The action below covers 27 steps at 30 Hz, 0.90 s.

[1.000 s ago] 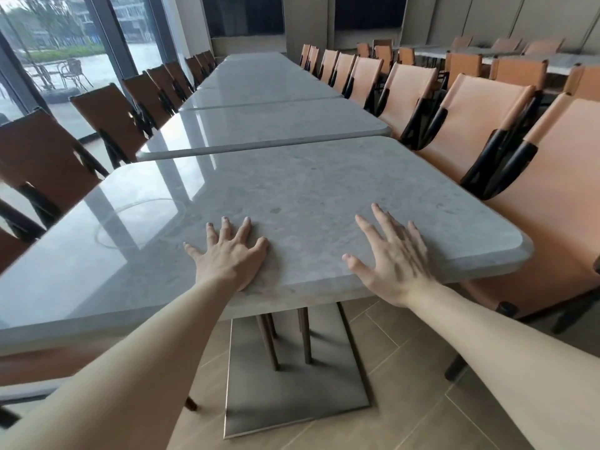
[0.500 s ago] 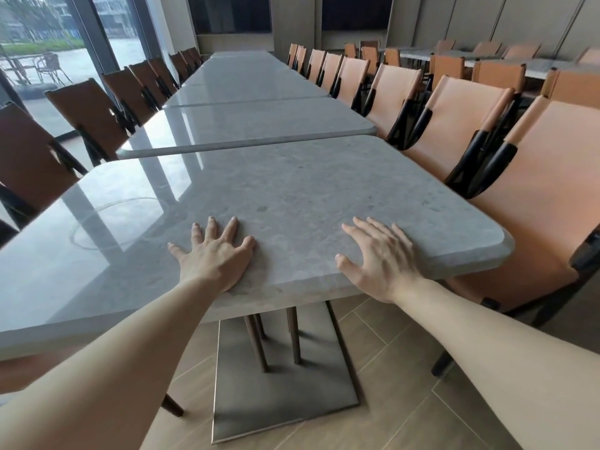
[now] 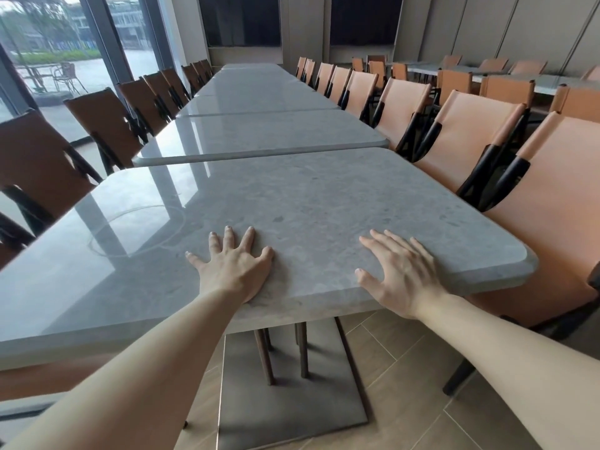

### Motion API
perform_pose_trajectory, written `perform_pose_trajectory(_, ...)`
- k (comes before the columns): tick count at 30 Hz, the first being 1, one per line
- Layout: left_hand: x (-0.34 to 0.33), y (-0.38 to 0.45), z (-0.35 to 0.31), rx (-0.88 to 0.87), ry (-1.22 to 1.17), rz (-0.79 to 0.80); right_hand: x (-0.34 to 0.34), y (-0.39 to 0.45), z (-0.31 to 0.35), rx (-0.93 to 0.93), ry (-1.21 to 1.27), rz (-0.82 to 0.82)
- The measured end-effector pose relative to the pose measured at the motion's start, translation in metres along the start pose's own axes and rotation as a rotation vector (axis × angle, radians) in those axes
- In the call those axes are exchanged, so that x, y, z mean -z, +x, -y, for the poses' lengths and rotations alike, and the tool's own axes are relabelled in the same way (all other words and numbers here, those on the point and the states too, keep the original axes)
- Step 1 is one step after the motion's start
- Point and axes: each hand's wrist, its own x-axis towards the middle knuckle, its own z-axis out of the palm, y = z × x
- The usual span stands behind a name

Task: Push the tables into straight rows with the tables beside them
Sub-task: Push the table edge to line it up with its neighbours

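Grey stone tops run in one long row toward the far wall, the nearest worktop [image 3: 292, 203] skewed against the second worktop [image 3: 266, 134], with left hand [image 3: 235, 271] and right hand [image 3: 402, 274] spread flat on its near edge.

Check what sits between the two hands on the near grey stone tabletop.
Nothing: head view shows only bare grey stone tabletop between the left hand and right hand, both flat near its edge.

tan chairs [image 3: 470, 131], tiled floor [image 3: 406, 368], tall windows [image 3: 65, 60]
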Motion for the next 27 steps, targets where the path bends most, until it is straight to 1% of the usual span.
perform_pose_trajectory(9,-0.0012,0.0016,-0.0030,0.003,-0.001,0.003,0.0007,0.0041,-0.0048,0.021,-0.039,0.008)
perform_pose_trajectory(27,-0.0021,0.0046,-0.0041,0.015,0.008,0.018,-0.0029,0.0060,-0.0094,0.024,0.000,-0.017)
